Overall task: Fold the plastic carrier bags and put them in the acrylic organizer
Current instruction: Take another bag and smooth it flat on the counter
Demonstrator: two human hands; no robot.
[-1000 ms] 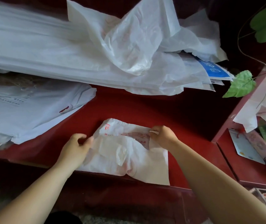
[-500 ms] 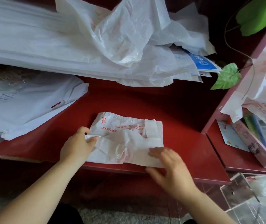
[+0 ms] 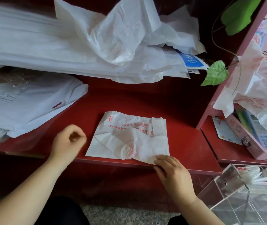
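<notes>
White folded bag [image 3: 129, 137] freed by left hand [image 3: 67, 142], its grip now curled empty; right hand [image 3: 173, 174] pinches near corner.

The left arm [image 3: 24, 189] comes in from the lower left corner and goes up toward the middle. It is bare. The left hand [image 3: 69, 140] is left of the middle of the frame, with its back to the camera. Its fingers are curled in to the thumb, with a small dark hollow between them, and there is nothing in it. It looks a bit blurry.

The right arm [image 3: 207, 213] comes in from the bottom edge, right of the middle. The right hand [image 3: 173, 174] is just below the middle. Its fingers [image 3: 163, 159] are bent and lie on the near right corner of the bag [image 3: 129, 137]. The thumb is tucked at the corner's edge, so the hand pinches that corner.
</notes>
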